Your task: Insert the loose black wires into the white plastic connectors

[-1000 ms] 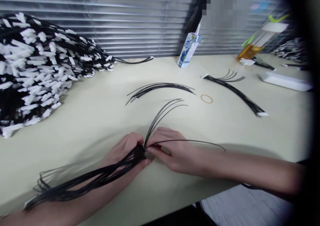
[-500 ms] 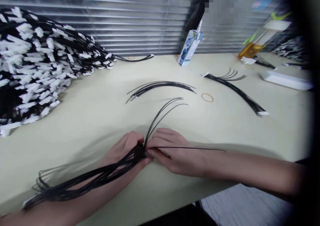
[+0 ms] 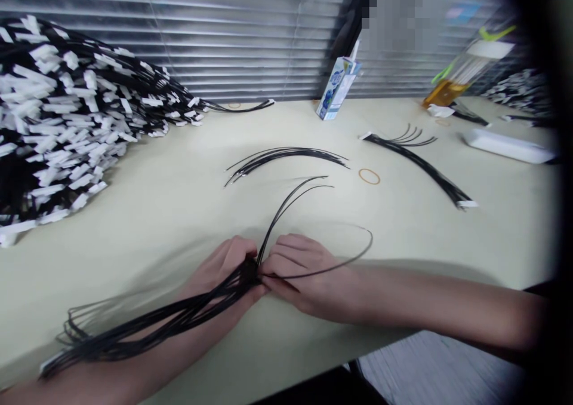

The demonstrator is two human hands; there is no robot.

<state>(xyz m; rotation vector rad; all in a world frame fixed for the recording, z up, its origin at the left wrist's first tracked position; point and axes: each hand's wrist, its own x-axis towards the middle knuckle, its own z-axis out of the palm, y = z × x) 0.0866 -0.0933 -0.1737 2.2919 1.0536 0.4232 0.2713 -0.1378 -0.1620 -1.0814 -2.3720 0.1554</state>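
My left hand point(image 3: 230, 267) is closed around one end of a black wire harness point(image 3: 179, 312), whose bundled wires trail back over my left forearm to a white connector point(image 3: 51, 362). Right beside it, my right hand point(image 3: 298, 267) pinches a single black wire point(image 3: 331, 269) at the harness end; the wire's free end bows out over the wrist. A few loose wires point(image 3: 280, 211) rise between the two hands and curve to the right. The fingertips and the exact spot they grip are partly hidden by the bundle.
Loose black wires point(image 3: 290, 152) lie ahead, near a rubber band point(image 3: 369, 177). A finished-looking harness point(image 3: 421, 163) rests to the right. Harnesses with white connectors are heaped point(image 3: 76, 118) at left. Along the blinds stand a drink carton point(image 3: 335, 91) and a bottle point(image 3: 465, 73); a white object point(image 3: 510, 146) lies right.
The single wire at my right hand has gone from lying straight across the wrist to a bowed curve, its tip swinging up and away. Both hands stay nearly in place.
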